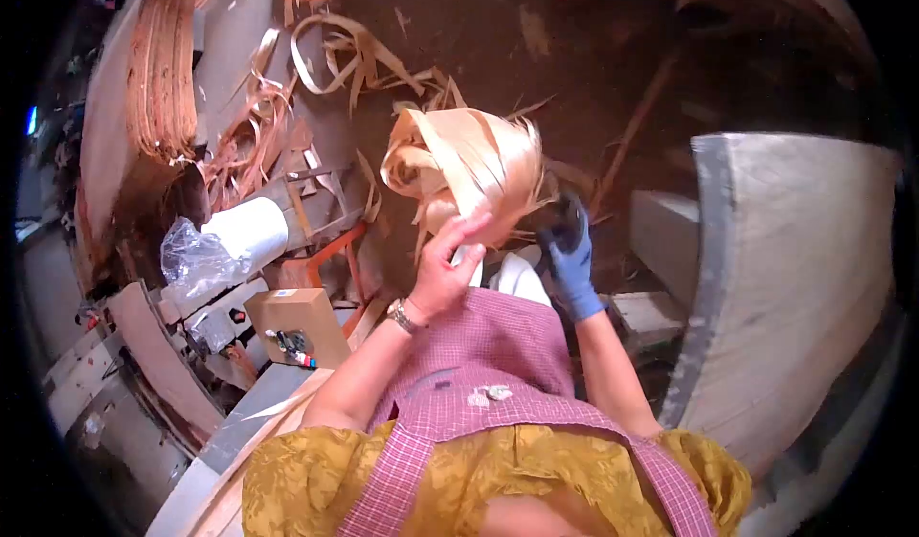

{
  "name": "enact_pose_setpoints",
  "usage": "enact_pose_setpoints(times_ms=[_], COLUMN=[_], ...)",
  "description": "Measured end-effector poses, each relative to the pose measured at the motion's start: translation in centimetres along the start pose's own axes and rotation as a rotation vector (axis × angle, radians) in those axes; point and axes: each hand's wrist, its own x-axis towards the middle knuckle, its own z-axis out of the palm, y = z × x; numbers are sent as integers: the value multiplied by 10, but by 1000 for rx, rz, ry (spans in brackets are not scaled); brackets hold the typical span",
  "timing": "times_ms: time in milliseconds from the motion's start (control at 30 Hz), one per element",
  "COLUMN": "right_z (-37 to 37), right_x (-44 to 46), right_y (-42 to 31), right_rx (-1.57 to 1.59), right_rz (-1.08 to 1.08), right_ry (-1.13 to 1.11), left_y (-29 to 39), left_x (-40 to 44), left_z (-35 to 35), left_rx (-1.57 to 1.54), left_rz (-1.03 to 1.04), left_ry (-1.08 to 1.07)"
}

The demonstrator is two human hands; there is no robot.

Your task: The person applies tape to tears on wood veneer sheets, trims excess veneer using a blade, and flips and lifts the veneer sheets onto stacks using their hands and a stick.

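Nearest, a person wearing a plaid apron (517, 341) is bending the arms forward. The bare left hand (448, 274), with a wristwatch (402, 317) at its wrist, is pinching the near edge of a coiled bundle of pale strips (479, 164), the thumb lying apart from the fingertips. The right hand (570, 255), in a blue glove with a dark palm, is hovering just beside the bundle's right side; whether it is gripping any strip, I cannot tell. The bundle is hanging in front of the apron. Gathering or steadying it appears to be the step in hand; its next handling would call for a secure hold on the loose ends. To the left, a cardboard box (311, 319) and a white roll (254, 229) are standing nearby; to the right, a large pale panel (795, 269) is rising. Farther off, loose curled strips (330, 54) are lying near a stack of brown sheets (163, 68).
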Motion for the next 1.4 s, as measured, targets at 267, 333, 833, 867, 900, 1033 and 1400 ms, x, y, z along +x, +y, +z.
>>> enact_pose_setpoints(times_ms=[267,333,833,867,900,1033,1400], right_z=[-85,-101,-143,-136,-131,-120,-123], right_x=[-40,-67,-218,-219,-217,-184,-139], right_y=[-188,-215,-191,-199,-211,-307,-393], right_rx=[-84,-196,-367,-287,-207,23,93], right_rz=[-53,-102,-48,-115,-185,-278,-180], right_ry=[-471,-547,355,359,359,359,562], left_y=[44,34,259,264,274,305,362], left_x=[-17,25,131,130,126,96,111], left_z=[-32,-23,9,9,8,12,-21], left_rx=[-382,-608,-1074,-982,-850,-492,-378], left_rz=[-390,-629,-1,49,128,434,412], left_ry=[83,18,-618,-654,-688,-814,-513])
